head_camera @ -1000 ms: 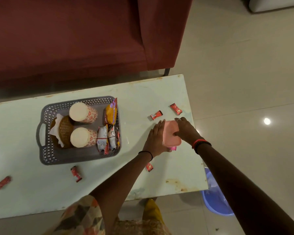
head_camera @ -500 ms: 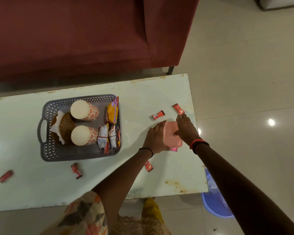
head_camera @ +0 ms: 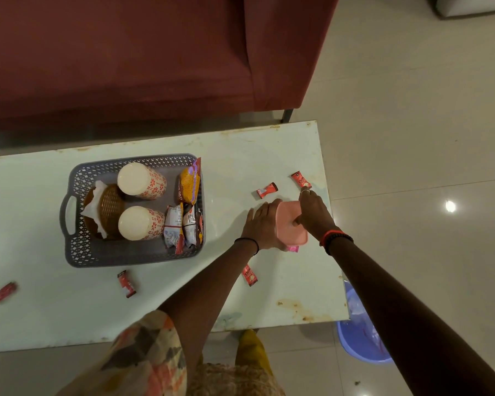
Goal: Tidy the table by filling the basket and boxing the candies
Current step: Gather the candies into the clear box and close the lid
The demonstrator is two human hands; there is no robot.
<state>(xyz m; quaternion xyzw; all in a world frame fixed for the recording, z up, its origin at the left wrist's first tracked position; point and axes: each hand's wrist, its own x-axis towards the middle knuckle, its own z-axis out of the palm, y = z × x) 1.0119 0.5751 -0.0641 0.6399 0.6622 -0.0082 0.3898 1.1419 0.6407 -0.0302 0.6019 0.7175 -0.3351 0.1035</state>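
A small pink box (head_camera: 292, 228) with its lid on sits near the table's right end. My left hand (head_camera: 265, 224) grips its left side, and my right hand (head_camera: 313, 210) presses on the lid from the right. Red candies lie loose: one (head_camera: 267, 190) and another (head_camera: 301, 180) just beyond the box, one (head_camera: 249, 275) under my left forearm, one (head_camera: 127, 283) in front of the basket, one (head_camera: 3, 292) at far left. The grey basket (head_camera: 77, 241) holds two patterned cups (head_camera: 140, 181), a wicker holder (head_camera: 106, 210) and snack packets (head_camera: 183, 224).
The pale table (head_camera: 283, 150) ends just right of the box, with rust-stained edges. A red sofa (head_camera: 126, 61) stands behind it. A blue bucket (head_camera: 360, 338) sits on the tiled floor by the table's near right corner.
Both hands stay at the pink box. My right hand has shifted a little further over the lid, its thumb now on the top. The view has drifted slightly.
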